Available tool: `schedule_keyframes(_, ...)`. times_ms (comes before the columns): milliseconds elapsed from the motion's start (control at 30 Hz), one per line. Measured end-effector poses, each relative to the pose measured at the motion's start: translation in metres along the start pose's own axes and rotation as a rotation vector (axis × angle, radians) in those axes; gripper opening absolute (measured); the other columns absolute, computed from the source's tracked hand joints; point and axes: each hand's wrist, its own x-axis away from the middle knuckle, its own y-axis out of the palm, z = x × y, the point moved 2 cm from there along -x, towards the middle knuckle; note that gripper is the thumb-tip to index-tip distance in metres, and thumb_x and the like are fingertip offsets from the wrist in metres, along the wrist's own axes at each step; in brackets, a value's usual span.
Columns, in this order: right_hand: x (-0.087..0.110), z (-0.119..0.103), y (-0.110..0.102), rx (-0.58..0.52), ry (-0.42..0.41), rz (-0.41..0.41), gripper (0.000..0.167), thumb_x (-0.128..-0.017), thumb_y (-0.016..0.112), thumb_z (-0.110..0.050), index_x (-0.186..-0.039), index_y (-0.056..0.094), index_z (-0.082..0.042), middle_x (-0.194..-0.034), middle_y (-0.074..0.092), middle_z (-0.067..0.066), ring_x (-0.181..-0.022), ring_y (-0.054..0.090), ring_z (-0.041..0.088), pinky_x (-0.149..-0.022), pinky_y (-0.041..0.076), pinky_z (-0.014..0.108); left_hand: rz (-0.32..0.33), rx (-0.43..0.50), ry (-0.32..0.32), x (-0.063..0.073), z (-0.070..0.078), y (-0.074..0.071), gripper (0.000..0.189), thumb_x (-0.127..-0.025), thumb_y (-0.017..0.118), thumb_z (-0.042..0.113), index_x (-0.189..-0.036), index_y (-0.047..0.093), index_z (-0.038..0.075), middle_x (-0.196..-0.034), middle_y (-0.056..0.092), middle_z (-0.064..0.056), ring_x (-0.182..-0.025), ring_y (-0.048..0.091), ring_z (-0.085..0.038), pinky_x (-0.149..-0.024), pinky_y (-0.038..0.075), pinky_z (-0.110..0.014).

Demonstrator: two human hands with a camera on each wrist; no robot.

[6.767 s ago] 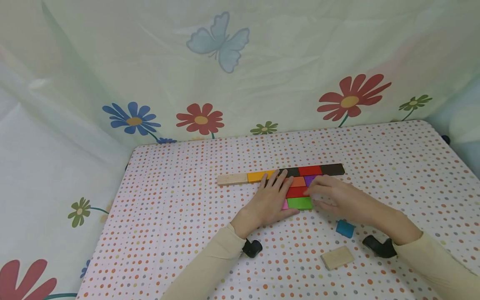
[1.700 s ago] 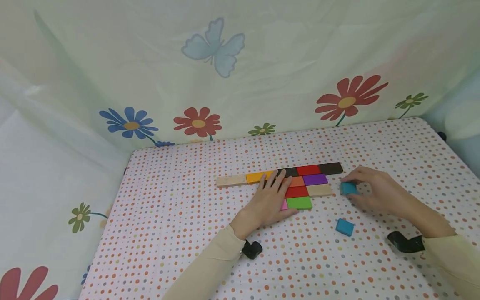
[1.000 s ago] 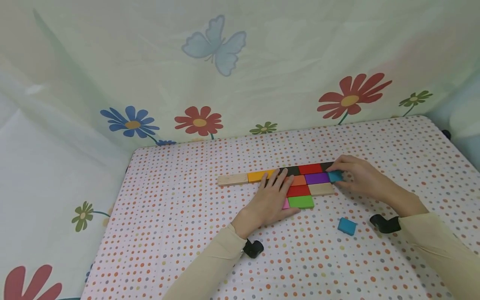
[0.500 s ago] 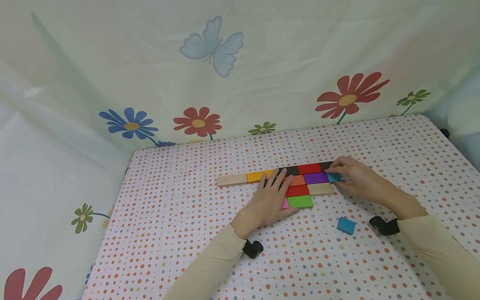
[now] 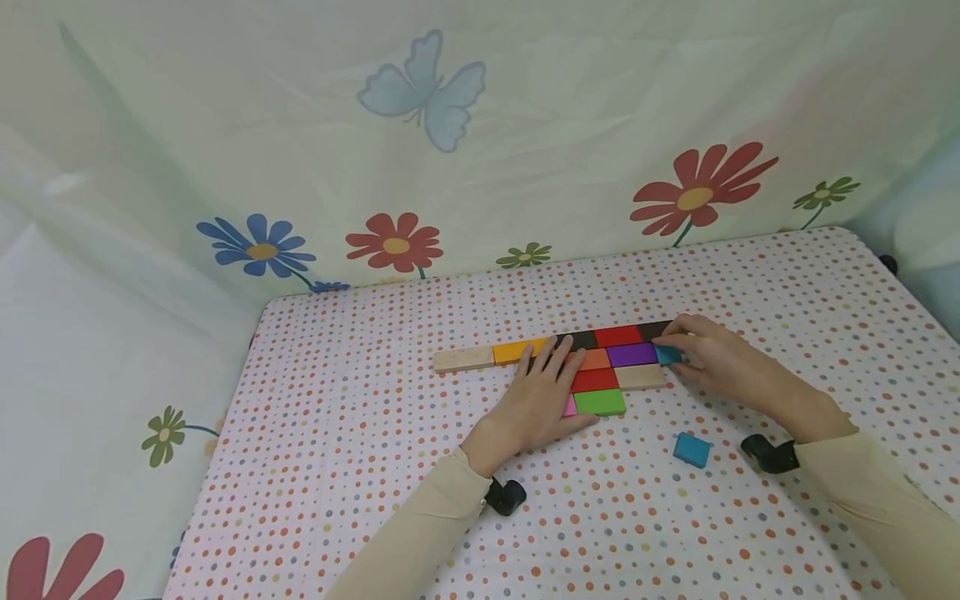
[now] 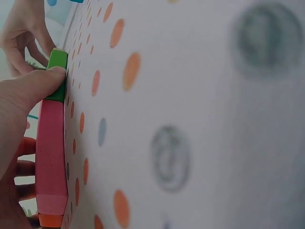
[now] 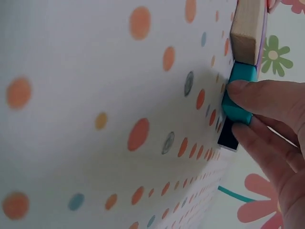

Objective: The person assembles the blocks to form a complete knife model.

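Flat coloured blocks lie in stepped rows on the spotted cloth. My left hand rests spread over their left part, hiding several; its thumb presses the green block beside the pink block. My right hand pinches a small blue block at the right end of the second row. That block sits against the purple block, below the black block of the back row. A natural wood block lies just in front. Another blue block lies loose, nearer me.
The back row also holds a natural wood block, a yellow block and a red block. The table ends at a flowered curtain. A black wrist camera hangs under my right wrist.
A natural wood block has gone from the front into the third row. My right hand has brought a small blue block to the second row's end. The left hand has stayed put.
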Motion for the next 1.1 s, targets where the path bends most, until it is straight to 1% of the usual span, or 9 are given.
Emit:
schedule_keyframes(100, 0.000, 0.000, 0.001, 0.006, -0.013, 0.012, 0.040, -0.075, 0.088, 0.009, -0.113, 0.073, 0.010, -0.110, 0.063, 0.021, -0.102, 0.064, 0.039, -0.085, 0.057, 0.054, -0.001, -0.009, -0.002, 0.000, 0.000, 0.000, 0.087, -0.104, 0.049, 0.063, -0.167, 0.021, 0.010, -0.174, 0.015, -0.013, -0.161, 0.012, -0.032, -0.127, 0.012, -0.051)
schedule_keyframes(367, 0.006, -0.003, 0.000, 0.003, -0.062, 0.089, 0.038, -0.073, 0.089, 0.010, -0.108, 0.075, 0.007, -0.106, 0.064, 0.019, -0.096, 0.066, 0.035, -0.080, 0.059, 0.051, -0.006, -0.001, -0.003, 0.000, 0.001, -0.001, 0.087, -0.104, 0.050, 0.063, -0.168, 0.021, 0.010, -0.174, 0.014, -0.012, -0.161, 0.012, -0.032, -0.127, 0.011, -0.051)
schedule_keyframes(433, 0.007, -0.005, -0.002, -0.008, -0.061, 0.088, 0.037, -0.074, 0.089, 0.008, -0.109, 0.075, 0.007, -0.107, 0.064, 0.019, -0.097, 0.066, 0.035, -0.081, 0.059, 0.052, -0.007, -0.002, -0.004, 0.000, 0.001, -0.001, 0.088, -0.104, 0.049, 0.063, -0.168, 0.021, 0.010, -0.174, 0.014, -0.012, -0.161, 0.011, -0.031, -0.127, 0.011, -0.051)
schedule_keyframes(567, 0.009, -0.010, -0.006, -0.052, -0.063, 0.053, 0.038, -0.074, 0.092, 0.002, -0.109, 0.076, 0.002, -0.108, 0.064, 0.014, -0.099, 0.064, 0.033, -0.082, 0.059, 0.051, -0.004, -0.011, -0.006, 0.001, 0.001, -0.002, 0.087, -0.104, 0.049, 0.063, -0.168, 0.021, 0.010, -0.174, 0.015, -0.012, -0.161, 0.012, -0.031, -0.127, 0.013, -0.052)
schedule_keyframes(667, 0.010, -0.014, -0.006, -0.082, -0.110, 0.044, 0.040, -0.072, 0.094, -0.001, -0.108, 0.077, -0.002, -0.105, 0.064, 0.007, -0.097, 0.062, 0.026, -0.080, 0.059, 0.047, -0.004, -0.017, -0.008, 0.001, 0.001, -0.002, 0.087, -0.104, 0.049, 0.063, -0.167, 0.022, 0.011, -0.174, 0.015, -0.012, -0.161, 0.012, -0.031, -0.127, 0.013, -0.051)
schedule_keyframes(767, 0.009, -0.017, -0.006, -0.085, -0.176, 0.071, 0.040, -0.069, 0.095, 0.001, -0.105, 0.078, -0.004, -0.101, 0.063, 0.002, -0.093, 0.062, 0.022, -0.076, 0.059, 0.043, -0.007, -0.016, -0.009, 0.001, 0.002, -0.002, 0.087, -0.104, 0.049, 0.063, -0.168, 0.021, 0.011, -0.174, 0.014, -0.012, -0.161, 0.011, -0.031, -0.127, 0.013, -0.051)
schedule_keyframes(833, 0.009, -0.017, -0.006, -0.084, -0.197, 0.091, 0.040, -0.067, 0.096, 0.003, -0.103, 0.078, -0.005, -0.099, 0.063, 0.000, -0.092, 0.062, 0.020, -0.075, 0.059, 0.041, -0.006, -0.011, -0.007, 0.001, 0.002, -0.002, 0.087, -0.104, 0.050, 0.063, -0.168, 0.021, 0.010, -0.174, 0.015, -0.012, -0.161, 0.011, -0.031, -0.127, 0.013, -0.052)
schedule_keyframes(933, 0.008, -0.018, -0.005, -0.092, -0.194, 0.096, 0.039, -0.067, 0.095, 0.005, -0.101, 0.078, -0.006, -0.098, 0.064, -0.001, -0.091, 0.063, 0.019, -0.076, 0.059, 0.041, -0.007, -0.007, -0.005, 0.001, 0.002, -0.001, 0.087, -0.104, 0.050, 0.063, -0.168, 0.021, 0.010, -0.174, 0.014, -0.013, -0.161, 0.011, -0.032, -0.127, 0.012, -0.052)
schedule_keyframes(1100, 0.012, -0.024, -0.006, -0.146, -0.140, 0.046, 0.032, -0.073, 0.093, 0.000, -0.101, 0.079, -0.007, -0.096, 0.063, -0.004, -0.087, 0.062, 0.015, -0.073, 0.059, 0.035, -0.002, -0.009, -0.004, 0.001, 0.001, -0.002, 0.087, -0.104, 0.050, 0.063, -0.168, 0.021, 0.010, -0.174, 0.014, -0.013, -0.161, 0.011, -0.032, -0.127, 0.012, -0.052)
